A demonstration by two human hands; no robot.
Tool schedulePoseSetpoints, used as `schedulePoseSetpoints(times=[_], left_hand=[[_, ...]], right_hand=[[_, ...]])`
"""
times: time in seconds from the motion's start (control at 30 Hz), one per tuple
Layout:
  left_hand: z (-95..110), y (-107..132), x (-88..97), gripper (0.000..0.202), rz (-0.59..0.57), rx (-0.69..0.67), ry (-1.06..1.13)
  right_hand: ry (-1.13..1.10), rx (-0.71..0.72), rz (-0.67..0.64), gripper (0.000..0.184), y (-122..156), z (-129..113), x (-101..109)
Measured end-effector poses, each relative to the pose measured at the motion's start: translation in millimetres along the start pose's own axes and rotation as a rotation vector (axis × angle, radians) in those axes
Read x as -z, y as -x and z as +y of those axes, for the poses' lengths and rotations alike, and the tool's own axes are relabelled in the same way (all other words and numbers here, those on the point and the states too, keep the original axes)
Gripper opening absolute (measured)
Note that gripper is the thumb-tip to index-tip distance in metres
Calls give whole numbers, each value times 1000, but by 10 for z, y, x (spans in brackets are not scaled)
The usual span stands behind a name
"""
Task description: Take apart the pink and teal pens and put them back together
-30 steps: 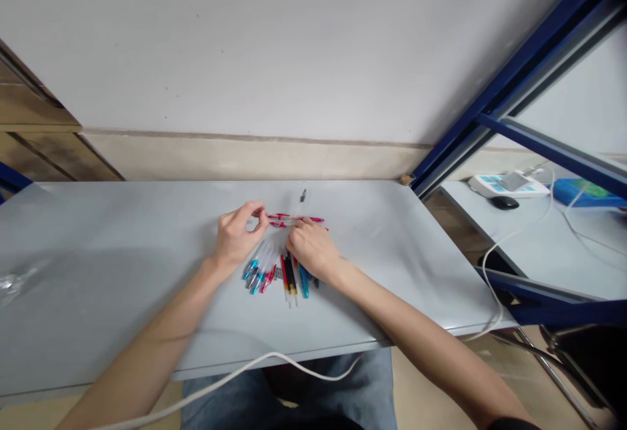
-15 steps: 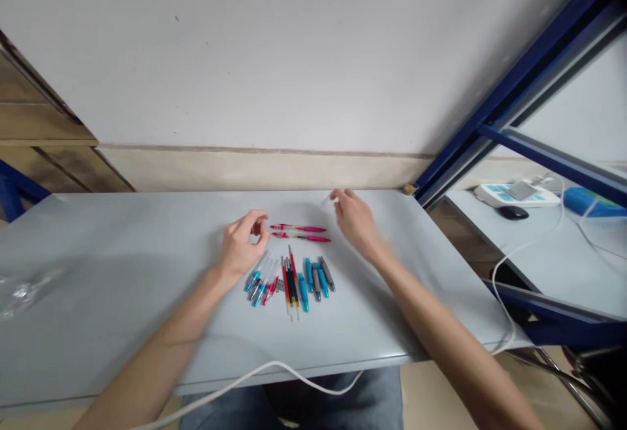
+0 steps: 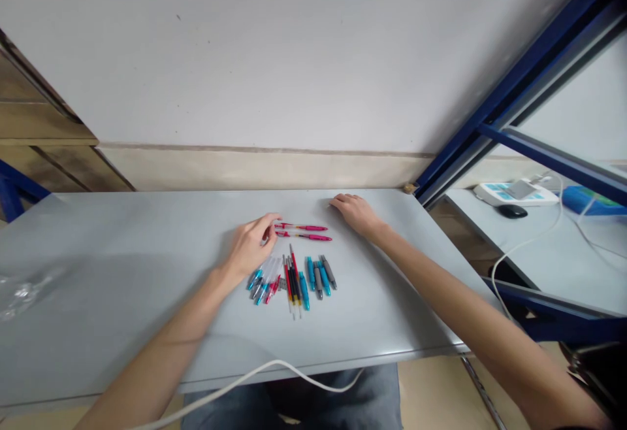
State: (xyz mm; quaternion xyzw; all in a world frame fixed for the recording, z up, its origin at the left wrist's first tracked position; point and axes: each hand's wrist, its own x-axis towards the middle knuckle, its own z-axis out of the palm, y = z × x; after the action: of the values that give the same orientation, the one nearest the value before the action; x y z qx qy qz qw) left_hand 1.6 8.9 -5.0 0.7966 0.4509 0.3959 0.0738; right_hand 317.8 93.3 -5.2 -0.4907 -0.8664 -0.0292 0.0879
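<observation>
Two pink pens (image 3: 304, 232) lie side by side across the grey table (image 3: 122, 253). My left hand (image 3: 252, 246) has its fingers pinched together at the left end of the upper pink pen. Just in front of it lies a row of pen parts (image 3: 291, 278): teal, grey, pink, red and black pieces and clear barrels. My right hand (image 3: 356, 212) rests palm down near the table's far edge, to the right of the pink pens, with its fingers laid on the surface. Whatever may lie under its fingertips is hidden.
A white cable (image 3: 274, 370) curves along the table's front edge. Crumpled clear plastic (image 3: 22, 289) lies at the left. A blue metal frame (image 3: 490, 110) rises at the right, with a second table beyond it carrying a white device (image 3: 514, 191) and a mouse (image 3: 513, 212).
My right hand left the pen parts, reached to the far edge and settled on the table there. My left hand moved right to the ends of the pink pens.
</observation>
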Motion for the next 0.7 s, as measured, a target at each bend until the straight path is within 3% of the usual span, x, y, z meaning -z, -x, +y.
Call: schedulePoseSetpoints(times=[0.1,0.2,0.27,0.33,0.43,0.53,0.7], left_hand=[[7,2,-21,26,0,-35,24],[51,-11,-8,24,-10,-69,82],[99,-24,17,24,-35,-83,133],[147,-33,36,30,-70,-81,192],[188,-30,32,41,-92,-66,294],[192,-25,6,40,-37,-35,350],[207,-50,-10,24,72,22,407]], right_hand=[[-10,-43,20,35,138,-23,87],[-103,-107,126,32,201,-202,191],[-396,-145,313,24,186,-424,261],[-646,-119,383,19,137,-701,316],[-866,-28,360,18,48,-1113,328],[-974,39,374,16,3,-1394,264],[-1002,103,338,18,66,-1522,220]])
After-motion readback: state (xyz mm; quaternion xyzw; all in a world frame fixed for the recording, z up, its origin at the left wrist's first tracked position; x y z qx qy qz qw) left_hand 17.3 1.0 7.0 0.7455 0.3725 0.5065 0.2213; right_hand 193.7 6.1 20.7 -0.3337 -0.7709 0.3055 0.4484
